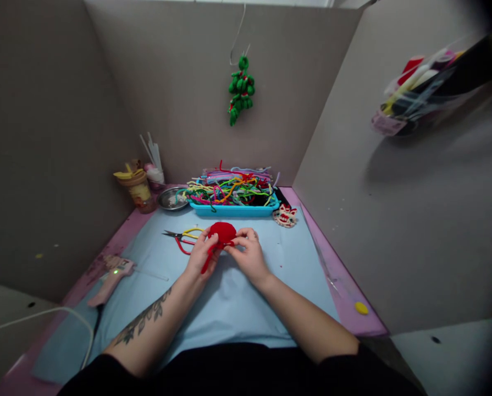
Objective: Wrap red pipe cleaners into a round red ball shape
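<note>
My left hand is closed around a rounded, fuzzy red pipe-cleaner piece, with a loose red strip hanging down past the palm. On the piece's lower right edge, the fingers of my right hand pinch a bit of the same red material. Both hands hold it above the blue table cover. Just left of them lie scissors with one yellow and one red handle, partly hidden by my left hand.
Behind the hands stands a blue tray heaped with colourful pipe cleaners. A pink glue gun lies left, its green light lit. A metal dish, a cup, a red-and-cream figure and a yellow disc surround the workspace. Panels enclose it.
</note>
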`<state>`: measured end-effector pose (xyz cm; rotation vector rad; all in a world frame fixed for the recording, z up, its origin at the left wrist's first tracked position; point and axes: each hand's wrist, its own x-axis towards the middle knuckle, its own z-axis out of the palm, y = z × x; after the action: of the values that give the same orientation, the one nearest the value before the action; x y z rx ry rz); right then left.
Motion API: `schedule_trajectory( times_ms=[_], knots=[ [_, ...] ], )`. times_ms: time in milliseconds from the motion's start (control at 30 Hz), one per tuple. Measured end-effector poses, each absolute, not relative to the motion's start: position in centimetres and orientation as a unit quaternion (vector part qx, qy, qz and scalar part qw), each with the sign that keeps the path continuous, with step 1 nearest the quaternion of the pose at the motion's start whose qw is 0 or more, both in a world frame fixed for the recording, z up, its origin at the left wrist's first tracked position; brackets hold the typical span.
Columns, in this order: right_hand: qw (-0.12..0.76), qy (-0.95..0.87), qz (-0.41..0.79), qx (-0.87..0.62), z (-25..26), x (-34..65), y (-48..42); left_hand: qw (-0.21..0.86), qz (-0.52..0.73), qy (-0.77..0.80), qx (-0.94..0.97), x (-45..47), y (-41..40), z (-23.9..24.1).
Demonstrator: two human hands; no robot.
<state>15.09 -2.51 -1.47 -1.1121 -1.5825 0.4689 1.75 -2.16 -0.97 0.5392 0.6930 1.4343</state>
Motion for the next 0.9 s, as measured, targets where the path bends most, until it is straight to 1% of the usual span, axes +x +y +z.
schedule_trajectory(
  times_ms=[133, 300, 467, 700, 900],
  knots=[
    [0.54, -0.691, 0.125, -0.464, -1.0, 15.4, -3.0, 0.64, 0.659, 0.312, 0.244, 1.8, -2.3, -0.7],
    [0.537, -0.711, 0.068, -0.45, -0.5, 16.1, -3.4, 0.613, 0.675, 0.331, 0.244, 1.8, -2.4, -0.9],
    [0.53, -0.718, 0.035, -0.449, -0.8, 15.9, -3.2, 0.616, 0.674, 0.339, 0.227, 2.0, -2.5, -1.0],
    [0.496, -0.741, -0.021, -0.452, -1.4, 15.6, -2.9, 0.639, 0.657, 0.342, 0.207, 2.2, -2.4, -1.2],
    [0.491, -0.751, -0.022, -0.441, -1.8, 15.0, -2.9, 0.648, 0.652, 0.335, 0.208, 2.2, -2.4, -1.4]
  ],
)
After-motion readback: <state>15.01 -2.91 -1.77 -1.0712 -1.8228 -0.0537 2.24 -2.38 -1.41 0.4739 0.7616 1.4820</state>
